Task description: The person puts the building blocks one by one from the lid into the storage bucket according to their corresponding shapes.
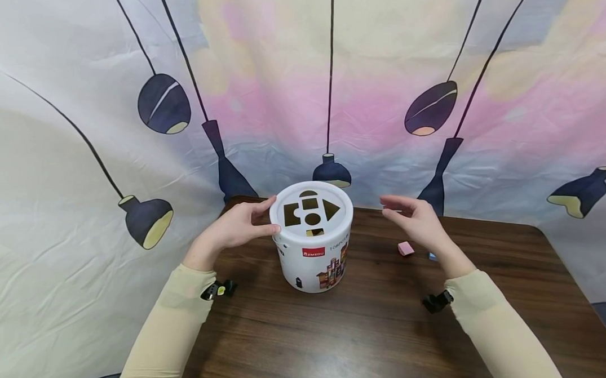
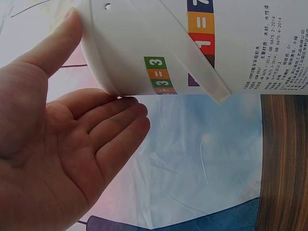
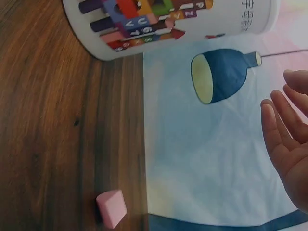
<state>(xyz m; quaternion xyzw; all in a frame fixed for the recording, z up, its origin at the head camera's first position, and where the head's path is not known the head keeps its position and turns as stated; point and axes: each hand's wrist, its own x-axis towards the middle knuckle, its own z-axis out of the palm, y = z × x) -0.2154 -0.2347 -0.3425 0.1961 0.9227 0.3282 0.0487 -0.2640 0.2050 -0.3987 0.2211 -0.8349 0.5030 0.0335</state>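
Observation:
A white bucket (image 1: 312, 268) stands upright on the table, topped by a white lid (image 1: 280, 210) with cut-out shapes: a triangle, a circle, squares and others. My left hand (image 1: 235, 228) is at the lid's left edge, its thumb and fingertips touching the rim. In the left wrist view, its fingers (image 2: 118, 127) stretch nearly straight beside the bucket wall and the palm shows bare. My right hand (image 1: 415, 222) hovers to the right of the bucket, apart from it. Its fingers (image 3: 281, 125) are loosely bent and hold nothing.
A pink block (image 1: 405, 249) lies on the dark wooden table (image 1: 368, 327) below my right hand. Close to my right wrist is a small blue piece (image 1: 432, 256), partly hidden. Behind the table hangs a cloth (image 1: 382, 119) printed with lamps.

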